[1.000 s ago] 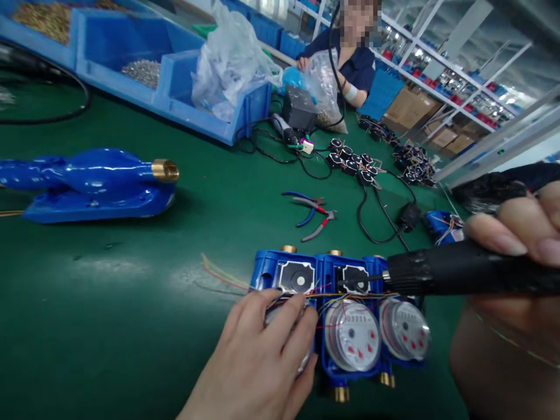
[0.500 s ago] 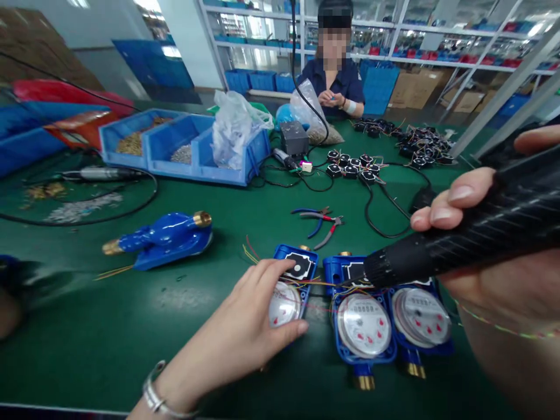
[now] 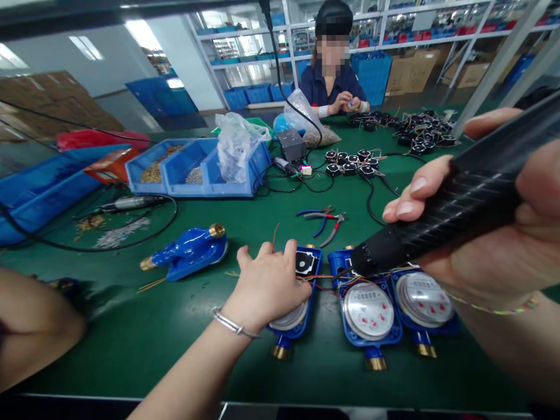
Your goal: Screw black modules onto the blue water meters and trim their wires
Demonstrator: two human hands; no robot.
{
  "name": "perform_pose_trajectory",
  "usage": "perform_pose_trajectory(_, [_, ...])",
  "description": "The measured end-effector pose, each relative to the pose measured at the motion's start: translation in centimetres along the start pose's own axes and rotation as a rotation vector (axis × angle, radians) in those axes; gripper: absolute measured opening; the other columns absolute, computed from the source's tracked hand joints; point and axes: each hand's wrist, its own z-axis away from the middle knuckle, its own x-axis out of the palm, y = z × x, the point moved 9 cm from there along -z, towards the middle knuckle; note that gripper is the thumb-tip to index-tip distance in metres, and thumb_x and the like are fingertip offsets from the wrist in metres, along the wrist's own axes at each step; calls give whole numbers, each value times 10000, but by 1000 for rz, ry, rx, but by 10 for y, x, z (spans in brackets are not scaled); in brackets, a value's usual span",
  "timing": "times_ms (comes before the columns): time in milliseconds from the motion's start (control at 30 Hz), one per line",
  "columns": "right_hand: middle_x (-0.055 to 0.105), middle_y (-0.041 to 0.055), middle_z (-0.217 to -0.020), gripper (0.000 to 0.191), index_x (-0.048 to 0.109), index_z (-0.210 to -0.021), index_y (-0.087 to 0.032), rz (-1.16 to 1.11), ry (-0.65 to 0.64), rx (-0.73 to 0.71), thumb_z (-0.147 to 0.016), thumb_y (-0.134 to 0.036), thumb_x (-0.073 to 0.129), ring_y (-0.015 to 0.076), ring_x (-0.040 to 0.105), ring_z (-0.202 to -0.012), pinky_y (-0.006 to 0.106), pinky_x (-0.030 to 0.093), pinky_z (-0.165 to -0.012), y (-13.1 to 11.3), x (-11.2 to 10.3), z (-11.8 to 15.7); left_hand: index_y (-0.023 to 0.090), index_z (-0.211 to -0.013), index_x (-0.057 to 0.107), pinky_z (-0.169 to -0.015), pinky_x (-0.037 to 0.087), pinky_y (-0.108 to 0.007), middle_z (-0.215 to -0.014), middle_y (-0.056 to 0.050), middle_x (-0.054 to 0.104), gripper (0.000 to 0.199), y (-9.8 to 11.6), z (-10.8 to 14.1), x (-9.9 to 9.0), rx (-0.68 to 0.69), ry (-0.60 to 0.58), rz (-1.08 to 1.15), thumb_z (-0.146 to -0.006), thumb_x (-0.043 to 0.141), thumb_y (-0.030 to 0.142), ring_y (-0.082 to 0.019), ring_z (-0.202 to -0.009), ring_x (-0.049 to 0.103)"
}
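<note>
My right hand [image 3: 481, 233] is wrapped around a black electric screwdriver [image 3: 420, 224]. Its tip reaches the upper part of the middle water meter [image 3: 368, 312], beside a black module and thin coloured wires. My left hand [image 3: 269, 286] lies over the left water meter [image 3: 308, 309], fingers bent across its top and thumb at its right side, hiding much of the dial. Wires [image 3: 324, 276] run between these two meters. The right water meter [image 3: 425, 300] stands against the middle one. All three have blue bodies, round dials and brass ends.
Left on the green table [image 3: 175, 338] lies another blue meter body [image 3: 195, 251]. Pliers [image 3: 326, 221] lie beyond the meters. Blue bins [image 3: 192, 189] hold small parts. Black modules [image 3: 350, 163] and cables sit farther back. A co-worker [image 3: 335, 87] sits opposite; another person's arm [image 3: 39, 329] shows left.
The view has shifted, and things at left appear farther right. My left hand has turned over the left meter, its fingers now pointing away from me. The screwdriver stays at the middle meter.
</note>
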Motion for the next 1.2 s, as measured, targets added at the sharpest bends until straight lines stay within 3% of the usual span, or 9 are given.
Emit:
perform_pose_trajectory(233, [617,3,-673,185,521,-938,-223,-5,13,-45,-793,-332,557,185,599,-510,333,514,-492,-9,-6,6,217,-1149,456,-765,410,-526,-798,-76,617,459,10,-2,-3,4,31,-48,-722,510,377,-308,-885,528])
perform_pose_trajectory(433, [629,1,-694,211,542,-969,-218,30,38,-91,-813,-351,590,177,603,-509,303,519,-465,-10,-12,9,237,-993,595,-726,441,-363,-752,-32,634,234,5,-2,-4,84,3,-53,-824,470,339,-211,-783,547])
perform_pose_trajectory(567, [623,-5,-634,228,542,-961,-191,36,29,-150,-786,-333,572,172,588,-478,288,504,-429,-11,-13,4,213,-927,647,-793,429,-473,-784,-90,648,312,-4,2,-29,29,79,-86,-886,352,306,-297,-912,544])
perform_pose_trajectory(667, [610,-9,-582,230,542,-916,-188,12,49,-182,-744,-334,588,176,572,-443,288,490,-401,-14,-13,1,251,-1050,628,-967,228,-681,-1274,-111,527,325,6,8,-40,62,132,-82,-889,377,379,-418,-1290,275])
perform_pose_trajectory(767, [610,-19,-612,196,534,-913,-212,-13,77,-126,-777,-350,561,171,579,-455,293,495,-427,-13,-13,2,388,-1119,577,-1027,16,-719,-1523,58,199,327,31,9,-25,229,40,-29,-816,509,492,-361,-1403,-34])
perform_pose_trajectory(867, [623,-23,-675,195,536,-921,-237,1,60,-26,-786,-375,561,177,603,-508,314,517,-485,-12,-9,7,433,-1182,519,-1004,-38,-745,-1514,64,225,446,43,5,-1,313,-92,39,-744,601,469,-331,-1413,-5])
perform_pose_trajectory(1000, [622,-13,-675,239,542,-921,-239,36,88,-17,-742,-391,585,183,586,-499,328,502,-470,-18,-12,12,468,-1123,539,-882,221,-814,-1502,83,246,394,31,8,21,257,-220,139,-752,549,334,-386,-1379,179])
perform_pose_trajectory(1100, [606,-7,-653,268,545,-934,-238,40,129,-22,-704,-372,580,175,563,-494,323,488,-465,-17,-19,12,413,-1111,560,-851,448,-640,-1514,61,225,367,8,19,25,134,-208,191,-768,508,295,-364,-1340,291])
perform_pose_trajectory(1200, [606,-14,-656,273,557,-942,-247,57,82,-83,-707,-382,591,177,571,-510,316,494,-461,-16,-20,5,361,-1101,577,-799,489,-593,-1493,-8,279,314,-25,30,26,-50,-128,203,-813,457,324,-362,-1220,445])
